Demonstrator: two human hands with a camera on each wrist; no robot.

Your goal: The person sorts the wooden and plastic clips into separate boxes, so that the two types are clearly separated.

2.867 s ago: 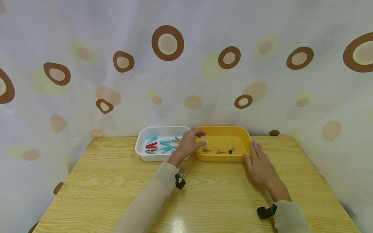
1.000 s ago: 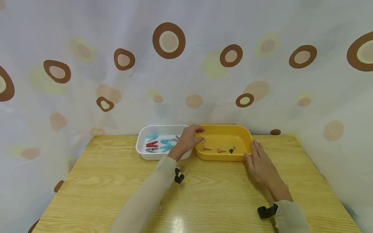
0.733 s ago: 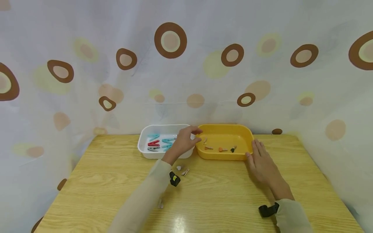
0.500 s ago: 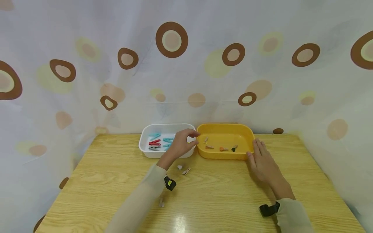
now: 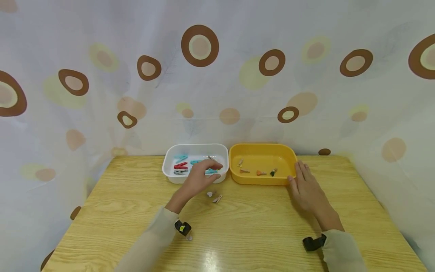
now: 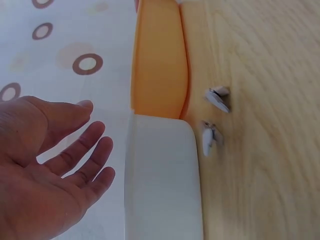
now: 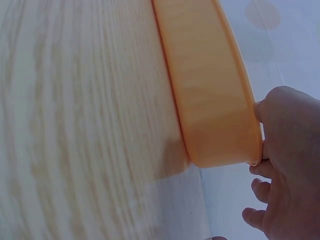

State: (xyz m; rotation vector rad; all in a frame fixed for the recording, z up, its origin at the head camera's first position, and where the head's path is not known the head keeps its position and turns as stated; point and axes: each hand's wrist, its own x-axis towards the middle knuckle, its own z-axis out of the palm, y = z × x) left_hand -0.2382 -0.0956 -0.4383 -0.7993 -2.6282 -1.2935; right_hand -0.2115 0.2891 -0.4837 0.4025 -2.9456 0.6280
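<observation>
My left hand hovers over the front right part of the white tray, its thumb and fingers apart with nothing between them. Inside that tray are several clothespins, among them a red clothespin and blue ones, some hidden by the hand. My right hand rests at the front right corner of the yellow tray, fingers straight along its side and thumb at the rim. Several small decorated clothespins lie in the yellow tray, including one with an orange end and one with a dark green end.
On the wooden table, in front of the trays, lie two small clothespins, a pale wooden clothespin and one with a whitish end. Another whitish piece shows by the left wrist camera. A patterned curtain stands behind.
My left hand let go of a small clothespin, which now lies at the left in the yellow tray. The hand then drew back left and toward me. My right hand stayed at the tray corner.
</observation>
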